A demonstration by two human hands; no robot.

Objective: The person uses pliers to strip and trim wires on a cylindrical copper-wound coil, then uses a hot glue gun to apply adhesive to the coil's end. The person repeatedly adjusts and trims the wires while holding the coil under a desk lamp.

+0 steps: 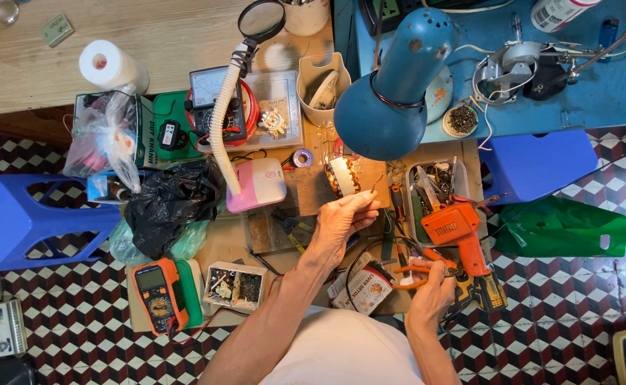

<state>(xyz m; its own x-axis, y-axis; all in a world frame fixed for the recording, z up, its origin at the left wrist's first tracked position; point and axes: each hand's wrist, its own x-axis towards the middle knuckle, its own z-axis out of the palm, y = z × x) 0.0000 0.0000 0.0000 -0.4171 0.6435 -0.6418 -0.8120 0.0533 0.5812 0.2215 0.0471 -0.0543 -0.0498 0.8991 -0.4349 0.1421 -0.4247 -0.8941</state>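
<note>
Left hand (341,217) pinches a thin wire end just below the copper-wound stator (343,176). Right hand (430,285), further below, grips orange-handled cutters (416,274), jaws probably closed. Winding leads remain untrimmed.

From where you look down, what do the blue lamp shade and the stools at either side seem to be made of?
The lamp shade looks like painted metal: chipped, worn blue paint and punched vent holes. The left stool and the right stool look like moulded plastic: even blue colour, soft sheen, rounded cut-outs. None of this is certain from above.
</note>
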